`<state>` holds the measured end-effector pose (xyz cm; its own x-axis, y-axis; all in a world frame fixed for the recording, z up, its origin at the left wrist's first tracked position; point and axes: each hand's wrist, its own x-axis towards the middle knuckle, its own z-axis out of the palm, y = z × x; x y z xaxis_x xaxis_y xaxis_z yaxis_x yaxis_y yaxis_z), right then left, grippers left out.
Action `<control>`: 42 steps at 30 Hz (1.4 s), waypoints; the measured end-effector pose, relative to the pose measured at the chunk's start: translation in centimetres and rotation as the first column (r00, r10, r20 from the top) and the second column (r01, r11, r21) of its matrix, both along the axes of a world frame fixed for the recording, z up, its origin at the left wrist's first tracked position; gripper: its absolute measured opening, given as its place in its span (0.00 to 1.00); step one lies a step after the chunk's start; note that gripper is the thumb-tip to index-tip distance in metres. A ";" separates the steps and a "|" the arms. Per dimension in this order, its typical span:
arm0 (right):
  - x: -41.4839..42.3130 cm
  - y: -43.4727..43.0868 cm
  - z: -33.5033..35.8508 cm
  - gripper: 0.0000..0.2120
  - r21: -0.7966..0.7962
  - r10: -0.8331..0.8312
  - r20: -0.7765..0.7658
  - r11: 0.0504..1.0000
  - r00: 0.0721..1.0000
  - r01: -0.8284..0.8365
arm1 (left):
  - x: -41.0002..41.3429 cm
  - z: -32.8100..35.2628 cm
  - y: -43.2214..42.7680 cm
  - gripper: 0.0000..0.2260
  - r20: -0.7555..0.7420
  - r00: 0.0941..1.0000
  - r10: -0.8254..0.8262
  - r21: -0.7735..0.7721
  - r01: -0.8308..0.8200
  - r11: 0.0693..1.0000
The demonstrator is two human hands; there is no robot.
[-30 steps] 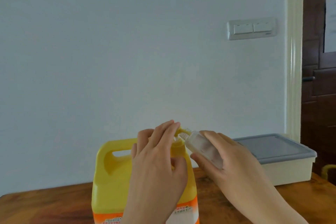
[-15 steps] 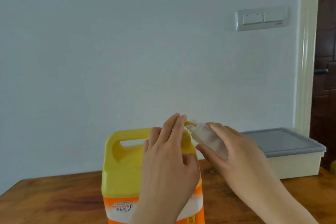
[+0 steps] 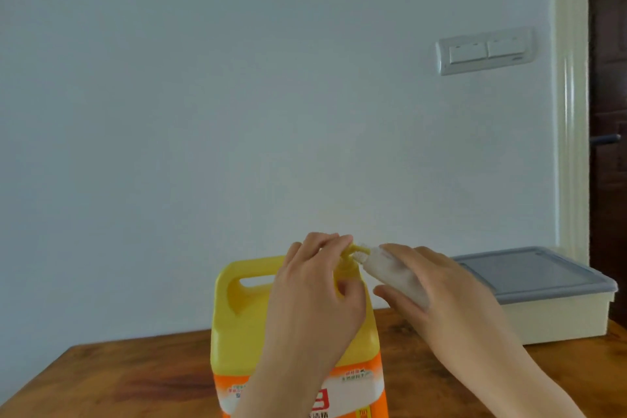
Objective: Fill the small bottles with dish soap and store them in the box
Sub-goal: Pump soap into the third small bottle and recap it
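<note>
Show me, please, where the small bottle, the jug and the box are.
small bottle (image 3: pixel 385 267): head view, its clear body.
jug (image 3: pixel 244 326): head view, yellow shoulder under the handle.
box (image 3: pixel 519 273): head view, middle of its grey lid.

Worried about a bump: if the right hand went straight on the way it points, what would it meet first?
The small bottle in the right hand leads, so it would likely meet the yellow pump spout on the jug first, seemingly touching it already, then the left hand gripping that spout.
</note>
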<state>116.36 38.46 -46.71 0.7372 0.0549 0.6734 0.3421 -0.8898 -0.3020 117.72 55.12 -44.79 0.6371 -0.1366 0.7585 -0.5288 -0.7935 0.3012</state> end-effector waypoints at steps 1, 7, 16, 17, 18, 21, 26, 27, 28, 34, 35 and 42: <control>0.1 0.0 0.0 0.22 0.006 0.007 -0.004 1.000 1.000 -0.007 | 0.3 1.2 0.0 0.15 -0.024 1.000 -0.005 -0.009 0.005 1.000; 0.1 0.0 0.0 0.22 0.064 0.042 0.031 0.997 0.999 -0.044 | 4.0 8.3 -0.8 0.16 -0.363 0.932 -0.001 -0.073 -0.027 0.997; 1.7 -0.2 -1.2 0.19 0.065 0.062 0.033 0.996 0.998 -0.064 | 10.3 5.9 -3.5 0.12 -0.802 0.582 0.135 0.229 0.090 0.969; 1.9 -0.3 -1.1 0.19 0.070 0.071 0.007 0.995 0.997 -0.072 | 10.0 5.9 -3.5 0.12 -0.811 0.566 0.149 0.217 0.055 0.975; 1.8 -0.4 -1.2 0.19 0.080 0.076 -0.015 0.994 0.997 -0.074 | 9.6 5.9 -3.7 0.12 -0.825 0.541 0.164 0.216 0.033 0.976; 1.3 -0.5 -0.9 0.21 0.084 0.078 -0.026 0.994 0.997 -0.075 | 9.2 6.5 -3.9 0.16 -0.843 0.517 0.148 0.173 -0.001 0.985; 1.0 -0.3 -0.6 0.22 0.117 0.075 0.009 0.990 0.997 -0.076 | 8.9 8.2 -3.2 0.21 -0.929 0.367 0.040 0.045 0.004 0.999; 1.1 -0.4 -0.6 0.23 0.115 0.076 0.011 0.990 0.997 -0.077 | 8.9 8.0 -3.3 0.18 -0.922 0.386 0.039 0.050 0.019 0.999; 1.1 -0.3 -0.7 0.23 0.112 0.084 0.013 0.990 0.996 -0.085 | 9.0 7.7 -3.3 0.14 -0.918 0.396 0.024 0.040 0.033 0.999; 1.2 -0.4 -0.9 0.21 0.096 0.092 -0.034 0.991 0.995 -0.089 | 8.8 6.6 -3.9 0.10 -0.769 0.594 0.236 0.410 0.176 0.895; 1.3 -0.4 -0.9 0.21 0.092 0.091 -0.038 0.992 0.995 -0.087 | 8.6 6.7 -3.9 0.09 -0.779 0.578 0.243 0.401 0.161 0.902; 1.9 0.0 -0.7 0.23 0.099 0.106 0.002 0.989 0.994 -0.106 | 9.0 7.5 -2.9 0.18 -0.960 0.253 -0.122 -0.095 0.117 0.989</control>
